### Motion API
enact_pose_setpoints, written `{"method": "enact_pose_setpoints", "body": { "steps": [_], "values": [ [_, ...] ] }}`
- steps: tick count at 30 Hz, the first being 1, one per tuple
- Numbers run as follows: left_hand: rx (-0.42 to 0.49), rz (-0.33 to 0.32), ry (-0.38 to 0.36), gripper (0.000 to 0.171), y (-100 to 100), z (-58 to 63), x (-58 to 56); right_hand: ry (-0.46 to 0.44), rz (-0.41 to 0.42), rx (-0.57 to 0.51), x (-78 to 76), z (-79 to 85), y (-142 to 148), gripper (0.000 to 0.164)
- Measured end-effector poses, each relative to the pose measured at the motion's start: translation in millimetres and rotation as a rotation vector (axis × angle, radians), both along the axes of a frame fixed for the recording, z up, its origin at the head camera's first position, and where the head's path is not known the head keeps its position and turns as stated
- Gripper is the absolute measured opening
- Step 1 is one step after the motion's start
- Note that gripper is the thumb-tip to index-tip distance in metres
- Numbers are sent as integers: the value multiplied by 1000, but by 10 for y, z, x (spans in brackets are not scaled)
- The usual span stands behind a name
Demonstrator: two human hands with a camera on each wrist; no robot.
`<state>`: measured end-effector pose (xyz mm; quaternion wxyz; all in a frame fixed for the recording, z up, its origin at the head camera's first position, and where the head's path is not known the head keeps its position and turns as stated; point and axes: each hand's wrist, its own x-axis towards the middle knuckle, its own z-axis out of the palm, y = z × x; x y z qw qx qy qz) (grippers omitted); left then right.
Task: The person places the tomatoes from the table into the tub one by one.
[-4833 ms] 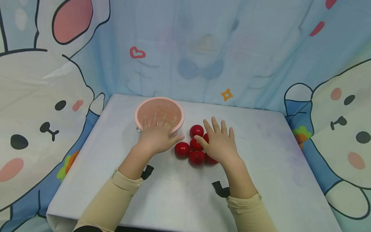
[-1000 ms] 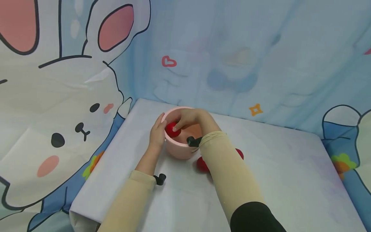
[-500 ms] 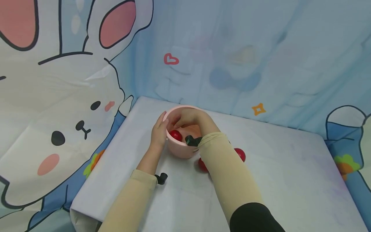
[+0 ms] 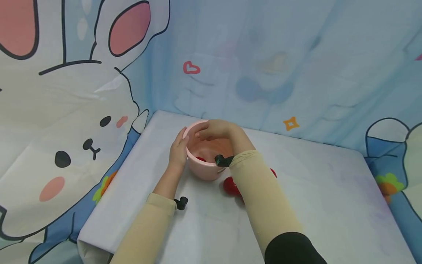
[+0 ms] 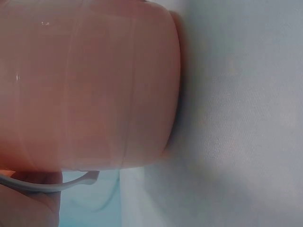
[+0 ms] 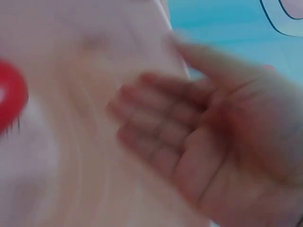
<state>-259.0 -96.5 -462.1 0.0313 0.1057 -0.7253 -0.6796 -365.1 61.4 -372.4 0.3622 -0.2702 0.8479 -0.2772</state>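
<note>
A pink bucket (image 4: 206,170) stands toward the back left of the table. My left hand (image 4: 178,153) holds its left side, fingers along the outer wall and thumb at the rim; in the left wrist view part of that hand (image 5: 33,208) shows beside the grey handle (image 5: 52,186). My right hand (image 4: 215,130) is over the bucket's opening with nothing in it. Its fingers are extended and blurred in the right wrist view. A red ball (image 4: 201,159) lies inside the bucket, mostly hidden by the front wall. More red balls (image 4: 230,186) lie right of the bucket, partly behind my right forearm.
The table (image 4: 329,205) has a white cloth and extends to the right of the balls. Behind it hangs a blue curtain (image 4: 224,44) printed with cartoon rabbits. Black wrist mounts (image 4: 181,203) stick out from both sleeves.
My right hand has let go of a red ball inside the bucket and lifted toward the rim. Since the earliest frame, both hands have moved from lying spread to the bucket.
</note>
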Motion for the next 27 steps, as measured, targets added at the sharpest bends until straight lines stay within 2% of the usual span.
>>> {"method": "enact_pose_setpoints", "body": {
  "steps": [2,7,10,12,15,19,23,27],
  "values": [
    [-7,-3,-6,48,2,1,-4,45,-42,-19,44,123,97,46],
    [-6,-3,-20,48,-31,6,10,248,-86,-34,144,390,467,54],
    [0,10,-16,47,-76,14,17,320,-133,-43,221,466,768,59],
    [-2,22,-9,48,-109,20,18,353,-161,-35,280,457,979,61],
    [-12,33,-2,48,-148,17,17,380,-196,19,395,354,1291,63],
    [-23,38,-4,48,-167,-3,25,376,-256,118,616,102,1686,73],
    [-30,41,-7,48,-162,-11,33,373,-337,183,852,-220,2047,81],
    [-37,45,6,49,-188,-1,34,328,-422,138,1012,-616,2288,83]
  ]
}}
